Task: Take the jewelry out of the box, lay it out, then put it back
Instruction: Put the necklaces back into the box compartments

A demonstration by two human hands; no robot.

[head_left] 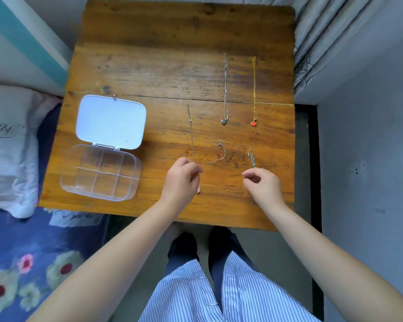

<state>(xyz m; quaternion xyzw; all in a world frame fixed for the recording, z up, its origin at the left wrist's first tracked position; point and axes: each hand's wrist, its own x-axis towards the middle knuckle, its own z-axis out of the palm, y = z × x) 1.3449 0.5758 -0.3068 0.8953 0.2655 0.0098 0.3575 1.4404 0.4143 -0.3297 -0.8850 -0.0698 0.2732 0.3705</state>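
Observation:
A clear plastic compartment box point(100, 175) lies open at the table's left, its white lid point(111, 122) flipped back and its cells looking empty. A silver necklace point(225, 89) and a gold necklace with a red heart pendant point(254, 89) lie straight at the right. A thin rose-gold chain point(191, 133) runs down under my left hand point(182, 180), whose fingers pinch it; its pendant shows just below. A short curved bracelet point(222, 152) ends near those fingertips. My right hand point(262, 184) has its fingers pinched, and a chunky silver chain point(251, 158) vanishes behind it.
The wooden table point(149, 54) is bare across its far half. A bed with a pillow point(7, 147) and a floral blanket point(21, 263) borders the left side. A grey curtain point(323, 31) hangs at the right. My legs stand at the near edge.

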